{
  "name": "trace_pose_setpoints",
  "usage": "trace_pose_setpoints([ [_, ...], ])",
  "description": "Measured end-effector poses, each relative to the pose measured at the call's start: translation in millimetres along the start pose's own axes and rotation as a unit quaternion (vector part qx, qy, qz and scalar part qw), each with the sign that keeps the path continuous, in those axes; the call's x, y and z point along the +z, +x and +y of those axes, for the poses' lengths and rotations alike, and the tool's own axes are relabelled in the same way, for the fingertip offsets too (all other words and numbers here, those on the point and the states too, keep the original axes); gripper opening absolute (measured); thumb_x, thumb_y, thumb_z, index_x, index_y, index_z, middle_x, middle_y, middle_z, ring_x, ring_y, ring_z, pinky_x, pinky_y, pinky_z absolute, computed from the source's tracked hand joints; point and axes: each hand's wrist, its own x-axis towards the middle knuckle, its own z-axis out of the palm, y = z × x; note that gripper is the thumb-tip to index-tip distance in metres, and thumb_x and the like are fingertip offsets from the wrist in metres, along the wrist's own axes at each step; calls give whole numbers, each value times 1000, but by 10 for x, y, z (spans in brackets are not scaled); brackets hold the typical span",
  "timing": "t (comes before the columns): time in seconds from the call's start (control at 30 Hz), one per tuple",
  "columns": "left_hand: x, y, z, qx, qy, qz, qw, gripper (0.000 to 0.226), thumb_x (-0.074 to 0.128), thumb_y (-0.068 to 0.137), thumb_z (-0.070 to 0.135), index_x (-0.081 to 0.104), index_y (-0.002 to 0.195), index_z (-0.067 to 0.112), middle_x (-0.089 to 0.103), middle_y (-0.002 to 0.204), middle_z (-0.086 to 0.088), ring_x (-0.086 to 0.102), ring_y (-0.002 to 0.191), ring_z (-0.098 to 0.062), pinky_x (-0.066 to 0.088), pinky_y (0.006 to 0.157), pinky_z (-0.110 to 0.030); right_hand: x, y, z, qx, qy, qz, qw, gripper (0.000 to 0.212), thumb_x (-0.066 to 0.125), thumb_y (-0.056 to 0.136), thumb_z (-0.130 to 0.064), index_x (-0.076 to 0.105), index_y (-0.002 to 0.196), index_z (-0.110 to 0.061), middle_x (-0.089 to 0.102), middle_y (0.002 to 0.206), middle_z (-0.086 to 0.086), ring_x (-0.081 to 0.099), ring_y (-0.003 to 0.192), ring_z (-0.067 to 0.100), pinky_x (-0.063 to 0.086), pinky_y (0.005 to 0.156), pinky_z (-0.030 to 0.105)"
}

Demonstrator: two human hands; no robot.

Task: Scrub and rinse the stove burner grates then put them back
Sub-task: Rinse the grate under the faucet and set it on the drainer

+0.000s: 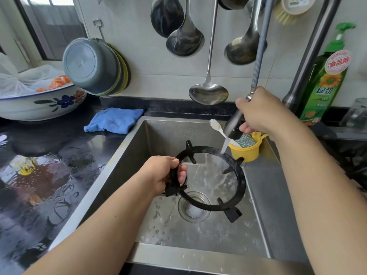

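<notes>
A round black burner grate (pixel 210 179), a ring with short prongs sticking out and in, is held tilted above the middle of a steel sink (pixel 158 135), over the drain (pixel 193 209). The left hand (pixel 162 175) grips the ring's left side, fingers curled around the bar with the thumb across the top. The right hand (pixel 264 112) is wrapped around a pull-out spray head (pixel 234 126) on a flexible metal hose (pixel 260 48), pointing it down and to the left. A stream of water (pixel 224 145) runs from the spray head onto the far right part of the ring and splashes across the sink floor, which is wet with drops and bubbles. Just behind the grate, on the sink's right wall, hangs a small yellow cup (pixel 246 151) holding a sponge (pixel 244 139) and a white toothbrush (pixel 215 125) whose bristled head pokes up to the left. To the left of the sink, a dark, wet, shiny bench (pixel 39 175) carries a crumpled blue cloth (pixel 115 120) near the sink's back corner and a large white bowl (pixel 39 106) painted with flowers, filled with clear plastic bags. Grey and green basins (pixel 95 66) lean stacked against the tiled wall behind. Several steel ladles (pixel 184 38) and a spoon hang on the wall above the sink. At the far right, a green bottle of dish soap (pixel 325 84) with a pump top stands beside the tap's upright pipe (pixel 305 56).
</notes>
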Motion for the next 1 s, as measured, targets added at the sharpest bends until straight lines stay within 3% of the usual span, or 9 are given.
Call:
trace_pose_setpoints([
  [0.17, 30, -30, -15, -20, 24, -33, 999, 19, 40, 107, 2, 59, 102, -2, 64, 71, -12, 58, 55, -21, 53, 49, -27, 72, -43, -68, -13, 65, -40, 997, 29, 48, 103, -34, 45, 120, -9, 63, 83, 13, 75, 71, 31, 63, 69, 47],
  [0.3, 43, -31, -21, -10, 41, -36, 998, 18, 44, 106, 1, 58, 116, -5, 68, 78, -17, 63, 56, -23, 55, 50, -29, 147, -71, -111, -27, 113, -65, 991, 29, 50, 103, -34, 45, 119, -10, 62, 90, 12, 75, 75, 33, 62, 74, 51],
  [0.5, 38, -33, -22, 5, 40, -34, 999, 13, 49, 104, 0, 59, 112, -1, 70, 82, -20, 66, 58, -25, 56, 51, -32, 151, -126, -163, -48, 174, -129, 975, 23, 53, 103, -30, 50, 114, -11, 61, 114, 20, 71, 60, 23, 63, 65, 41],
  [0.6, 47, -24, -33, 17, 45, -38, 998, 19, 48, 103, -3, 60, 117, -8, 67, 79, -21, 62, 54, -25, 54, 50, -32, 121, -152, -174, -58, 194, -173, 964, 20, 55, 101, -29, 54, 110, -11, 64, 109, 20, 69, 56, 23, 55, 54, 33],
  [0.73, 81, -43, -34, 45, 65, -13, 997, 13, 56, 100, -2, 68, 96, -6, 66, 75, -20, 59, 53, -25, 52, 55, -33, 90, -131, -150, -55, 143, -150, 977, 24, 57, 95, -34, 59, 100, -11, 68, 95, 20, 64, 53, 21, 48, 50, 32],
  [0.83, 90, -39, -53, 55, 91, -14, 994, 15, 61, 96, -5, 60, 111, -7, 63, 71, -18, 54, 48, -21, 45, 48, -27, 85, -72, -58, -55, 72, -103, 991, 43, 58, 87, -48, 65, 99, -8, 73, 95, 19, 65, 67, 21, 46, 62, 39],
  [0.9, 82, -18, -85, 60, 104, -7, 993, 24, 65, 92, -9, 55, 114, -6, 62, 72, -20, 52, 48, -22, 43, 46, -26, 69, -72, 1, -49, 95, -128, 986, 50, 59, 91, -55, 66, 109, -8, 73, 105, 17, 66, 82, 23, 53, 79, 44],
  [0.97, 83, -37, -80, 74, 118, 13, 990, 21, 66, 88, -12, 57, 105, -4, 61, 71, -21, 50, 48, -22, 41, 45, -26, 52, -134, 57, -22, 232, -182, 955, 53, 52, 98, -56, 64, 119, -9, 70, 118, 19, 70, 103, 28, 53, 97, 48],
  [1.0, 82, -42, -68, 81, 123, 24, 989, 18, 66, 88, -13, 58, 99, -2, 60, 71, -22, 49, 49, -22, 41, 46, -26, 56, -164, 102, 6, 335, -203, 920, 57, 44, 99, -58, 63, 121, -9, 70, 119, 19, 69, 110, 29, 52, 99, 47],
])
